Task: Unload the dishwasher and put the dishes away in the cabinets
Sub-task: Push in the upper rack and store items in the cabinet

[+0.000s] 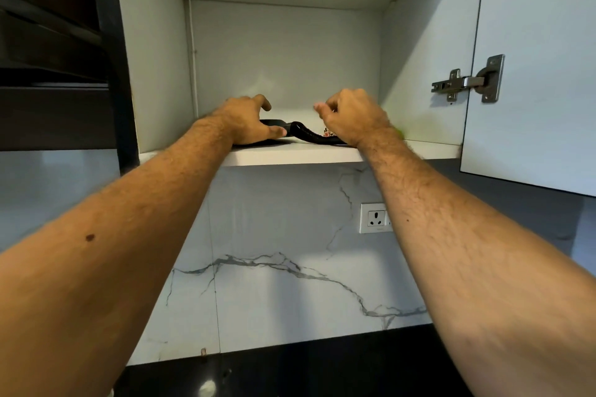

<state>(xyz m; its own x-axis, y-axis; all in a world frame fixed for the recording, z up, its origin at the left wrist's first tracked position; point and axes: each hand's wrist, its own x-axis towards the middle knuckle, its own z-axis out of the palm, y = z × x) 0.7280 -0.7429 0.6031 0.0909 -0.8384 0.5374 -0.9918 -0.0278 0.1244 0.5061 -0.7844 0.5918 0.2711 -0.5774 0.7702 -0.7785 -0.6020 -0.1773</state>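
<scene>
On the cabinet shelf [290, 153], near its front edge, a black utensil [309, 135] lies flat, long axis running left to right between both hands. The left hand [248, 121] rests on its left end, fingers extended, thumb alongside. The right hand [353, 116] hovers over the right end, fingers curled; whether they grip anything cannot be determined. Judged nearer for release: the left hand

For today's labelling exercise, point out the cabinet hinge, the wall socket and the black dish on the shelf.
cabinet hinge [469, 80], head view, on its metal arm.
wall socket [376, 217], head view, on its white faceplate.
black dish [306, 133], head view, on its dark rim between the hands.
</scene>
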